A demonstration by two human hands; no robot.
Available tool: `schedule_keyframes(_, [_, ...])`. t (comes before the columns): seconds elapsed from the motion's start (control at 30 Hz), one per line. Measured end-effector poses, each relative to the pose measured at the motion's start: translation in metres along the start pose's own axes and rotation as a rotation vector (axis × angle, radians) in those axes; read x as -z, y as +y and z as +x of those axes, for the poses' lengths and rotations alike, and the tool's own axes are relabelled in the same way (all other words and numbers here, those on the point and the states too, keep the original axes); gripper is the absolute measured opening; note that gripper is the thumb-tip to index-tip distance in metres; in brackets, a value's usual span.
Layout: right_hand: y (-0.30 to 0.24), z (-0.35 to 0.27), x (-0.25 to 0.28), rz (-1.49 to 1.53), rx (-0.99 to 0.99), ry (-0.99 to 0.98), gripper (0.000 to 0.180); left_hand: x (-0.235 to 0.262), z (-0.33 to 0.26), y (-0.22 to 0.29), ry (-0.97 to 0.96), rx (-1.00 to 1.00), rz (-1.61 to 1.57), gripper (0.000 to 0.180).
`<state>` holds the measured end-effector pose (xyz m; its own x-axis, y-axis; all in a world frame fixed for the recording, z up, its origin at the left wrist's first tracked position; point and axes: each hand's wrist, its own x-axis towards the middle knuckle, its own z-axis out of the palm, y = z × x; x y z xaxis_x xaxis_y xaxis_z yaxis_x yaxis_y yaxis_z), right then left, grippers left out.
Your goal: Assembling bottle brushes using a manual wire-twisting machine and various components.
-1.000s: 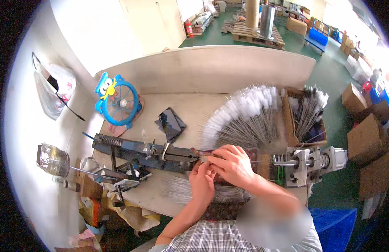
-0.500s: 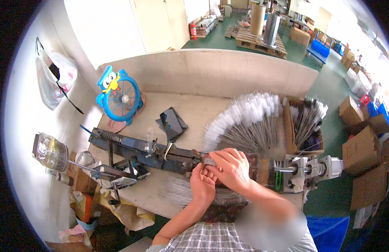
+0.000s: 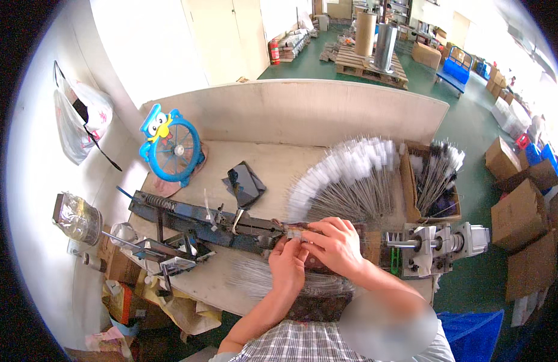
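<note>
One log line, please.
left hand: near end of dark metal bar | right hand: fingertips beside left's | grip: unclear | beyond: white-bristled wire brushes, fanned

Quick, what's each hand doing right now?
Left bare hand: curled; can't tell what's held.
Right bare hand: curled near the long dark metal bar; hold unclear.

I'm seeing glare bleaching the wall [image 3: 134, 54], distortion bowing the back panel [image 3: 291, 111], and blur hiding part of my right arm [image 3: 381, 279].
</note>
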<state>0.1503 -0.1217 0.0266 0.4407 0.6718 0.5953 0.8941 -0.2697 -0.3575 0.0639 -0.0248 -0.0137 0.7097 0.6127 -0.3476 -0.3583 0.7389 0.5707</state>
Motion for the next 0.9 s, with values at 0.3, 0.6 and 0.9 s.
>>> schedule_keyframes(0.3, [-0.004,0.002,-0.008,0.003,0.023,0.008,0.025,0.009,0.004,0.001,-0.029,0.056,-0.070,0.018])
schedule_keyframes(0.6, [-0.002,0.002,-0.008,0.017,0.024,0.038,0.024,-0.003,-0.002,0.001,-0.017,-0.009,0.004,0.012])
schedule_keyframes(0.9, [-0.003,0.001,-0.010,0.062,0.003,0.067,0.023,0.001,-0.001,0.000,-0.029,0.015,-0.030,0.014])
